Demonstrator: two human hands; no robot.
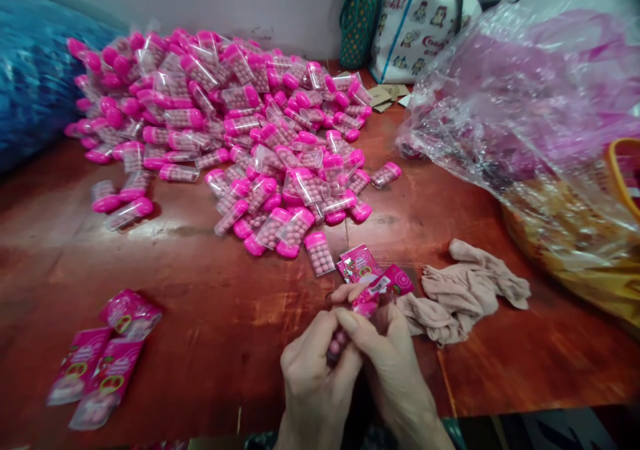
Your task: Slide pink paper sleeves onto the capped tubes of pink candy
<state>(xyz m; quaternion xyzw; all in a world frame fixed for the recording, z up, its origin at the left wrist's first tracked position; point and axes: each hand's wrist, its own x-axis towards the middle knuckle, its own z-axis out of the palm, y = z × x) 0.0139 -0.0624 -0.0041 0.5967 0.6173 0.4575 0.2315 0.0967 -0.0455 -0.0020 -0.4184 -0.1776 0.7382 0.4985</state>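
My left hand (317, 363) is closed around a small clear candy container (337, 345), with pink balls showing between the fingers. My right hand (395, 353) meets it from the right, thumb pressed near the container's top and fingers curled. Something bright pink shows just beyond the fingertips; whether it is the cap or a wrapper I cannot tell. Beyond the hands lie flat printed pink sleeves (359, 263) and a single pink-capped container (319, 253). A crumpled beige cloth (463, 293) lies to the right of my right hand.
A large heap of pink-capped candy containers (225, 103) covers the table's back. Several printed packs (107, 377) lie front left. Blue plastic (45, 77) borders the left. A clear plastic bag (505, 103) and yellow basket (575, 263) fill the right; a white bag (420, 30) stands behind.
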